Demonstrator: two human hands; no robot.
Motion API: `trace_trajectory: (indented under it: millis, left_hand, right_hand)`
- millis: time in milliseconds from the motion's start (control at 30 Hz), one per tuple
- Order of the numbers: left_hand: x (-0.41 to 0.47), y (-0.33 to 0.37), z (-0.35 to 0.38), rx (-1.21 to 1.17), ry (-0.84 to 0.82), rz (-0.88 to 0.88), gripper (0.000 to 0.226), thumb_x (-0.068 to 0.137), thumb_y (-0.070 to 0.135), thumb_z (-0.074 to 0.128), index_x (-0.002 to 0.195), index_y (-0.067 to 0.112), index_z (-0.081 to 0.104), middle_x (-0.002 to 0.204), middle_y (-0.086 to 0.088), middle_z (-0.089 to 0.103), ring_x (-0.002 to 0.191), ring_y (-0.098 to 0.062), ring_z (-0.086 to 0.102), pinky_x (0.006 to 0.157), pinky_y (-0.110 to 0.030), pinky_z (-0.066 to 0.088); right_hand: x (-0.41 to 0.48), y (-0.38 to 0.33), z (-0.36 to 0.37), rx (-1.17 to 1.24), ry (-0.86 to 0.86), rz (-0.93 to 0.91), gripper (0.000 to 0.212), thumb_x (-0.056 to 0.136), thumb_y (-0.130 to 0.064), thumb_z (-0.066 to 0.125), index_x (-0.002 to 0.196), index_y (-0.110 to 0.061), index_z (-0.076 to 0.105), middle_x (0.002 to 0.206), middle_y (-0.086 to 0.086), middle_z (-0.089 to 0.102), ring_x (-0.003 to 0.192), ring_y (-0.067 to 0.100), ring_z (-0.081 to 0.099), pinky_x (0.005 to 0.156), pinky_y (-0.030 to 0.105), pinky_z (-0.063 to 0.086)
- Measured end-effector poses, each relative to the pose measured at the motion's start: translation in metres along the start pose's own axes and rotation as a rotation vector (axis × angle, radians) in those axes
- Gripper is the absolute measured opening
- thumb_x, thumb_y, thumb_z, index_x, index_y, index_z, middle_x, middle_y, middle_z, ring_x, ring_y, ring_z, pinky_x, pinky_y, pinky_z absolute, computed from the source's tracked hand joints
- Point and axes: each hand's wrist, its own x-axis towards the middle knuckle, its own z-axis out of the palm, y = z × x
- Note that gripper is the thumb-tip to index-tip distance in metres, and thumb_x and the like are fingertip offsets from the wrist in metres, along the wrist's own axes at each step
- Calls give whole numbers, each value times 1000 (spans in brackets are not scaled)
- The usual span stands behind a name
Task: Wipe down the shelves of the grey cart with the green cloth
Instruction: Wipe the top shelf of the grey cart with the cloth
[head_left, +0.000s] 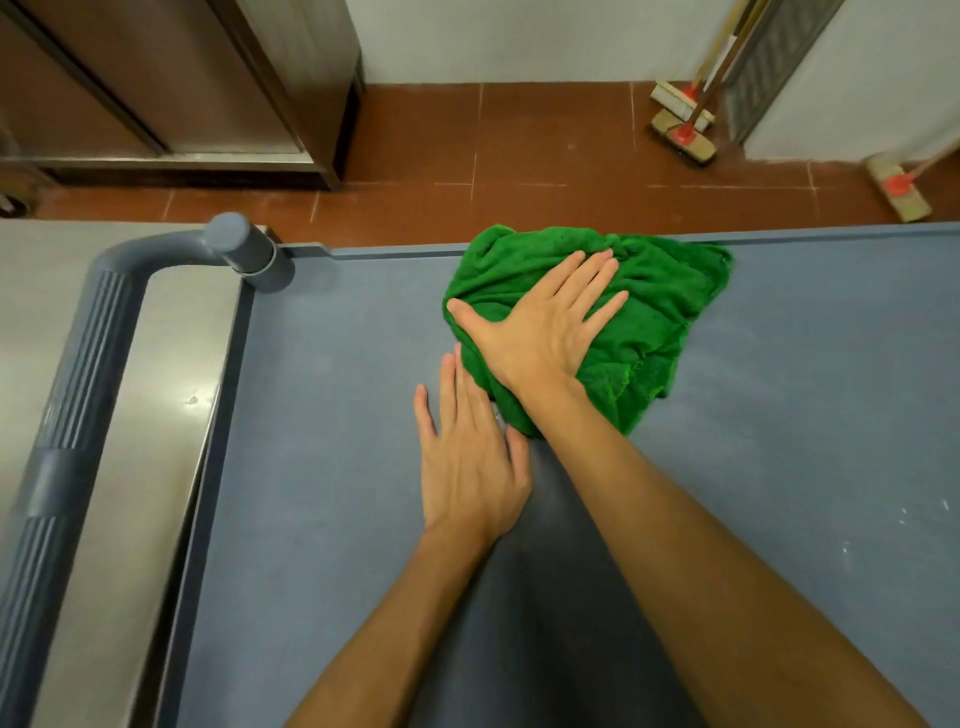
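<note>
The grey cart's top shelf (322, 415) fills most of the view. A crumpled green cloth (654, 312) lies on it near the far rim. My right hand (545, 322) presses flat on the cloth's left part, fingers straight and pointing toward the far edge. Just behind it, my left hand (470, 462) rests flat on the bare shelf, its fingertips touching the cloth's near-left edge.
The cart's grey handle (88, 353) curves along the left side, above a steel surface (156, 395). Beyond the far rim is red tiled floor (519, 150), with a steel cabinet (182, 88) at the back left and brooms (685, 124) against the back right wall.
</note>
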Motion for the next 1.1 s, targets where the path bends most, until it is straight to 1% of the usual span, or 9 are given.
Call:
trace_trajectory:
  millis: [100, 167, 233, 367, 567, 800, 967, 1100]
  left_hand:
    - [-1, -3, -2, -49, 13, 6, 74, 94, 34, 36, 159, 4, 17, 167, -14, 22, 157, -26, 9, 126, -52, 10]
    - [-1, -5, -3, -88, 25, 7, 75, 95, 36, 35, 161, 8, 13, 168, -9, 19, 158, -22, 8, 126, -51, 11]
    - [-2, -4, -3, -100, 29, 0, 74, 96, 37, 35, 161, 9, 12, 169, -7, 18, 158, -22, 8, 126, -50, 12]
    - [-3, -4, -3, -75, 34, 3, 75, 97, 37, 37, 160, 4, 13, 169, -9, 17, 157, -24, 13, 126, -50, 13]
    - [-3, -7, 0, -51, 53, 3, 73, 98, 36, 39, 160, 6, 15, 169, -10, 18, 156, -25, 15, 125, -50, 13]
    - [-2, -5, 1, -39, 56, -6, 73, 98, 38, 36, 160, 5, 16, 169, -9, 18, 157, -24, 13, 126, -47, 9]
    - [-5, -6, 3, -54, 76, 2, 74, 96, 38, 35, 159, 4, 18, 168, -10, 19, 156, -25, 15, 126, -48, 9]
    - [-6, -7, 3, -56, 84, 5, 74, 96, 39, 33, 159, 3, 17, 168, -12, 20, 156, -26, 15, 126, -49, 9]
  right_hand:
    - [2, 3, -3, 33, -5, 6, 143, 62, -92, 43, 153, 7, -4, 162, 27, -10, 151, 38, -13, 119, 59, -6]
    - [4, 10, -4, 54, 18, -22, 135, 68, -87, 44, 154, 6, -4, 162, 25, -12, 151, 35, -14, 121, 56, -5]
    - [7, 23, -6, 56, 41, -71, 126, 74, -81, 44, 154, 5, -2, 163, 24, -11, 152, 34, -13, 121, 54, -4]
    - [17, 53, -14, 39, 55, -185, 114, 79, -74, 41, 156, 0, 0, 165, 18, -9, 153, 29, -10, 123, 50, -4]
    - [32, 115, -32, -75, 69, -255, 100, 86, -70, 31, 158, -6, 3, 166, 12, -7, 153, 23, -10, 124, 46, -3]
    - [35, 208, -61, -141, 96, -170, 92, 88, -64, 28, 158, -7, 8, 167, 11, -3, 154, 22, -6, 124, 44, -2]
    - [21, 261, -77, -155, 102, -76, 88, 91, -59, 35, 158, -7, 10, 167, 11, -1, 154, 22, -4, 124, 44, -2]
    - [4, 305, -85, -131, 128, -2, 89, 88, -60, 33, 158, -8, 12, 167, 10, 2, 154, 22, -2, 124, 44, -1]
